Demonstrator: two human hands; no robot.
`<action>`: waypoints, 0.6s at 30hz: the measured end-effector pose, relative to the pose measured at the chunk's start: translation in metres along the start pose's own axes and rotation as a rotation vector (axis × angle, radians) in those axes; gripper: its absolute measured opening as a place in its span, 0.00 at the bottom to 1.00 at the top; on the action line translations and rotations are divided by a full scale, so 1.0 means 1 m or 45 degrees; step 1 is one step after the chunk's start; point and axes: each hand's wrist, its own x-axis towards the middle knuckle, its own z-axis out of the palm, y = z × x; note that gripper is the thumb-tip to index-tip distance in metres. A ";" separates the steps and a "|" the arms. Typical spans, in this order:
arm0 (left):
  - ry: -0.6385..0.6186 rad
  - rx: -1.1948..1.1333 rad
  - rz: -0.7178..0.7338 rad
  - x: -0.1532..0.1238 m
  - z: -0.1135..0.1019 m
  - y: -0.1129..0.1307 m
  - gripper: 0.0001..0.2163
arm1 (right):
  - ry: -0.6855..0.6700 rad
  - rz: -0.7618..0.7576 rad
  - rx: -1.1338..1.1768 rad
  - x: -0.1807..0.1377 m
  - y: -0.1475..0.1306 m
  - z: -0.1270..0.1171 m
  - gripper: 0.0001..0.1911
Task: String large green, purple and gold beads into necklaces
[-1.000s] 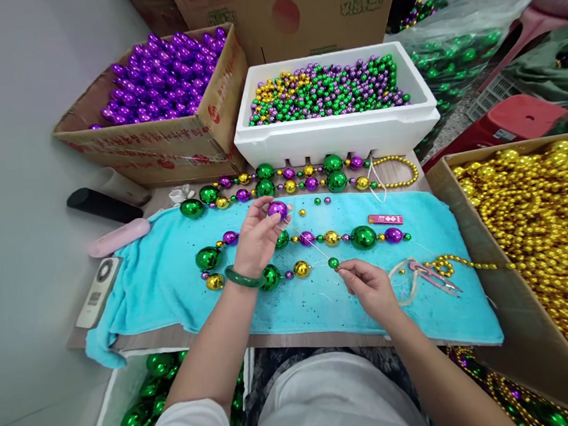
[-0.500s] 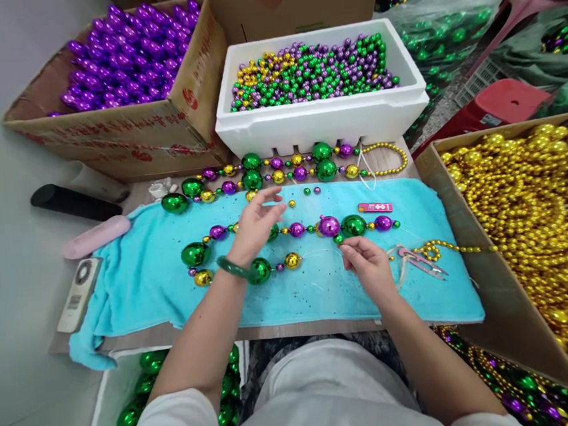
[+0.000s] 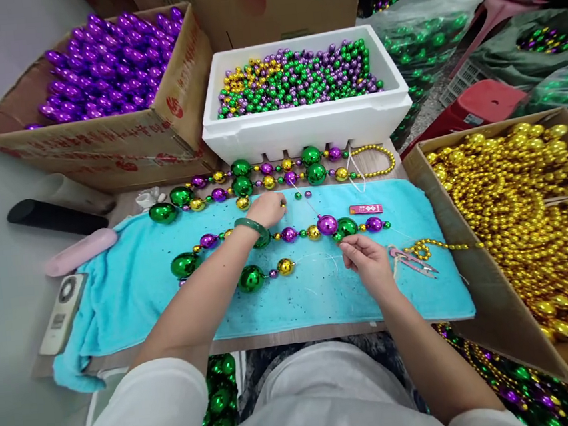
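My left hand (image 3: 266, 209), with a green bangle (image 3: 252, 227) at the wrist, is closed at the towel's far side. Its fingertips pinch a small gold bead (image 3: 284, 204), mostly covered. My right hand (image 3: 367, 258) pinches a clear thread strung with beads, close to a small green bead. A big purple bead (image 3: 327, 225) and a tiny purple one sit along this thread, whose free end slants up and left. Behind them lies a row of beads including a large green bead (image 3: 346, 227). Nearer me, a gold bead (image 3: 286, 266) ends another strung piece.
A turquoise towel (image 3: 293, 309) covers the table. Thread snips (image 3: 414, 262) and a pink lighter (image 3: 365, 209) lie on it. Behind stand a white foam box (image 3: 306, 127) of small beads and a carton (image 3: 107, 146) of purple ones. A carton (image 3: 492, 313) of gold beads is at right.
My left hand has moved down onto the small gold bead, and its loosely spread fingers have closed. My right hand keeps its pinch on the thread. The whole view has shifted slightly.
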 end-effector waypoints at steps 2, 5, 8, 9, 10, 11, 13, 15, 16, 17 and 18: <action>0.043 -0.249 -0.043 -0.005 -0.006 0.001 0.09 | 0.002 0.002 -0.002 -0.001 0.002 -0.002 0.12; 0.006 -1.134 -0.117 -0.021 -0.020 0.005 0.12 | -0.005 -0.007 -0.030 -0.002 0.004 -0.005 0.11; -0.085 -1.778 -0.103 -0.041 -0.031 0.010 0.11 | -0.035 -0.021 -0.064 -0.003 0.006 -0.005 0.11; -0.094 -1.869 -0.097 -0.046 -0.034 0.012 0.10 | -0.045 -0.026 -0.072 -0.004 0.005 -0.004 0.10; -0.097 -1.923 -0.095 -0.051 -0.036 0.012 0.10 | -0.053 -0.032 -0.078 -0.004 0.005 -0.003 0.10; -0.098 -1.957 -0.092 -0.054 -0.037 0.013 0.10 | -0.059 -0.037 -0.082 -0.005 0.005 -0.002 0.10; -0.096 -1.999 -0.081 -0.059 -0.038 0.013 0.10 | -0.062 -0.044 -0.085 -0.006 0.004 -0.001 0.10; -0.100 -2.025 -0.068 -0.061 -0.039 0.011 0.10 | -0.061 -0.050 -0.088 -0.007 0.002 0.000 0.10; -0.107 -2.034 -0.059 -0.062 -0.039 0.010 0.10 | -0.060 -0.052 -0.090 -0.008 0.002 0.000 0.10; -0.117 -2.038 -0.051 -0.062 -0.038 0.009 0.11 | -0.059 -0.055 -0.093 -0.008 0.001 0.000 0.10; -0.132 -2.038 -0.042 -0.063 -0.038 0.008 0.10 | -0.058 -0.058 -0.097 -0.009 0.001 0.000 0.10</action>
